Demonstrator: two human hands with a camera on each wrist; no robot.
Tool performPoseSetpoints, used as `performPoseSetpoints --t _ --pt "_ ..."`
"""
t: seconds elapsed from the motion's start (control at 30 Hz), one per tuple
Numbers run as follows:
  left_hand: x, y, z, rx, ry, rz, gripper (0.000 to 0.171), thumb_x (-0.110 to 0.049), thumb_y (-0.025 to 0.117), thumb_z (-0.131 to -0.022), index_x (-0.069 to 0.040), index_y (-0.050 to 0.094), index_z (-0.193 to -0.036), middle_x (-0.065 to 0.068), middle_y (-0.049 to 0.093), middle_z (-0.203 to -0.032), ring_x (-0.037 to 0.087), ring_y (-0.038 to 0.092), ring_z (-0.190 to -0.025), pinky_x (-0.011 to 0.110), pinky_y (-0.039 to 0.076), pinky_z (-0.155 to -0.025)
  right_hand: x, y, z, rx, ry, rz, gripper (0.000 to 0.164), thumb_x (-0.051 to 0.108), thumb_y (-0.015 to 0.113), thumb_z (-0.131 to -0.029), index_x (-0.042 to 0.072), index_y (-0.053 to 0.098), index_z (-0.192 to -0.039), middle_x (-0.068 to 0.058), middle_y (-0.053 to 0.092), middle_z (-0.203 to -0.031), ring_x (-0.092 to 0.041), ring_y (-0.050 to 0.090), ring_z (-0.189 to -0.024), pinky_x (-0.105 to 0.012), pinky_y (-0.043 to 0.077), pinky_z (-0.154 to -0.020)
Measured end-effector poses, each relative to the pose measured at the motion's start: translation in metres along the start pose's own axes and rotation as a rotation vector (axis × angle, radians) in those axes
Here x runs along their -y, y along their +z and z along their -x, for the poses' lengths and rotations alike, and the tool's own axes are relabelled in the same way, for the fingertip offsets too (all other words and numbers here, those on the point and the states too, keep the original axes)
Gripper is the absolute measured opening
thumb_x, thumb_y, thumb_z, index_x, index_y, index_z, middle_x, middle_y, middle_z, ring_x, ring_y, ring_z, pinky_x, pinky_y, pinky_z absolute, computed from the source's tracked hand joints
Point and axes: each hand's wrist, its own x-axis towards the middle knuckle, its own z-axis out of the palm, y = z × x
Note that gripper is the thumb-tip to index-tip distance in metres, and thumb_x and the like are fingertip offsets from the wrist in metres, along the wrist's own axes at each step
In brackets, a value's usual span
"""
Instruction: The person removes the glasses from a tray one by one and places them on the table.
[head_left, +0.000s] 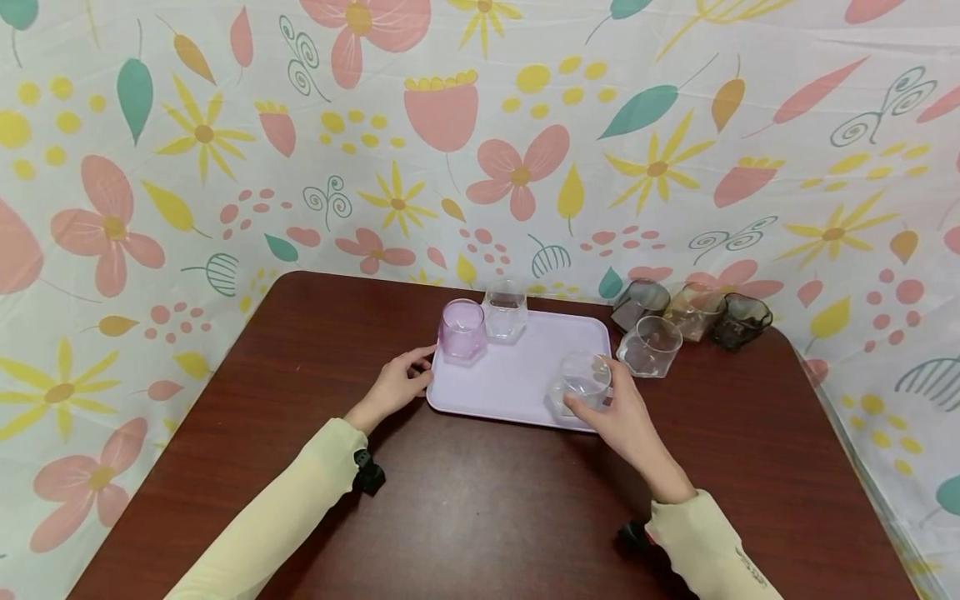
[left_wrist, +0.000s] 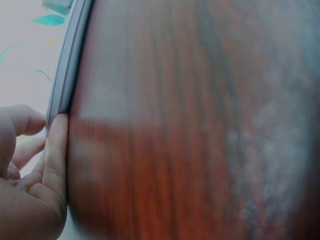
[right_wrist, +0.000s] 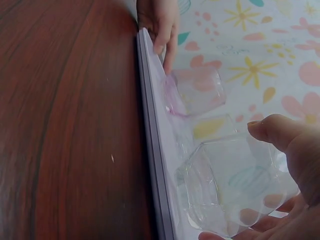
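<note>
My right hand [head_left: 622,417] grips a clear faceted glass [head_left: 583,387] by its sides, thumb in front and fingers behind, at the right of the lilac tray [head_left: 502,387]. The same glass [right_wrist: 240,185] stands over the tray in the right wrist view. At the tray's left edge, my left hand [head_left: 397,382] holds the rim; thumb and index fingertips meet it in the left wrist view, where the hand [left_wrist: 35,180] shows at lower left. On the tray's back left stand a pink glass [head_left: 462,332] and another clear glass [head_left: 506,315].
Right of the tray stand more glasses: a clear one [head_left: 651,348], a grey one [head_left: 640,305], an amber one [head_left: 693,310] and a dark one [head_left: 741,322]. The brown table [head_left: 450,500] meets a flower-patterned cloth [head_left: 420,183] behind.
</note>
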Motion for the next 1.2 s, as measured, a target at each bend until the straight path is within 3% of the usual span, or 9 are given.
performPoseSetpoints --t 0.4,0.47,0.57,0.63,0.73,0.9,1.2 --pt "0.000 0.001 0.000 -0.001 0.001 0.001 0.050 -0.002 0.061 -0.097 -0.004 0.058 -0.147 0.017 0.065 -0.109 0.013 0.057 -0.076 0.032 0.064 -0.069 -0.010 -0.028 0.015 -0.028 0.019 0.044 0.076 0.016 0.081 -0.090 -0.011 0.039 -0.147 -0.030 0.050 -0.136 -0.044 0.057 -0.119 -0.058 0.053 -0.093" --pt "0.000 0.001 0.000 -0.001 0.001 0.001 0.050 -0.002 0.061 -0.097 -0.004 0.058 -0.147 0.017 0.065 -0.109 0.013 0.057 -0.077 0.032 0.064 -0.069 -0.012 -0.033 0.017 -0.031 0.031 0.047 0.076 0.017 0.080 -0.090 -0.010 0.038 -0.148 -0.029 0.050 -0.137 -0.043 0.058 -0.119 -0.052 0.056 -0.092" --pt "0.000 0.000 0.000 -0.001 -0.001 0.002 0.050 -0.002 0.060 -0.097 -0.003 0.058 -0.147 0.017 0.065 -0.109 0.013 0.057 -0.077 0.032 0.064 -0.069 -0.016 -0.040 0.021 -0.035 0.049 0.057 0.076 0.018 0.080 -0.091 -0.008 0.038 -0.148 -0.028 0.049 -0.137 -0.042 0.058 -0.119 -0.029 0.056 -0.090" --pt "0.000 0.001 0.000 -0.001 -0.007 0.000 0.050 -0.002 0.061 -0.097 -0.004 0.058 -0.147 0.017 0.065 -0.110 0.013 0.057 -0.078 0.031 0.064 -0.069 -0.018 -0.044 0.023 -0.039 0.058 0.059 0.077 0.019 0.081 -0.090 -0.008 0.037 -0.148 -0.028 0.050 -0.136 -0.041 0.058 -0.118 -0.015 0.051 -0.086" --pt "0.000 0.001 0.000 -0.002 -0.014 -0.004 0.050 -0.002 0.061 -0.097 -0.005 0.059 -0.147 0.017 0.066 -0.110 0.013 0.057 -0.078 0.031 0.064 -0.069 -0.022 -0.048 0.027 -0.052 0.069 0.047 0.077 0.018 0.081 -0.090 -0.009 0.037 -0.147 -0.029 0.049 -0.135 -0.041 0.057 -0.118 -0.004 0.043 -0.083" --pt "-0.001 0.000 0.000 -0.002 -0.012 -0.010 0.050 -0.002 0.061 -0.097 -0.005 0.059 -0.147 0.017 0.066 -0.109 0.014 0.057 -0.077 0.031 0.064 -0.068 -0.029 -0.057 0.032 -0.073 0.089 0.045 0.079 0.020 0.082 -0.090 -0.009 0.036 -0.148 -0.030 0.048 -0.136 -0.041 0.055 -0.118 0.001 0.039 -0.081" --pt "0.000 0.001 0.000 -0.005 -0.008 -0.002 0.050 -0.002 0.061 -0.097 -0.004 0.059 -0.147 0.017 0.066 -0.110 0.012 0.057 -0.078 0.031 0.064 -0.069 -0.041 -0.071 0.039 -0.109 0.125 0.083 0.081 0.021 0.083 -0.090 -0.009 0.036 -0.148 -0.030 0.048 -0.135 -0.039 0.055 -0.113 0.001 0.038 -0.076"
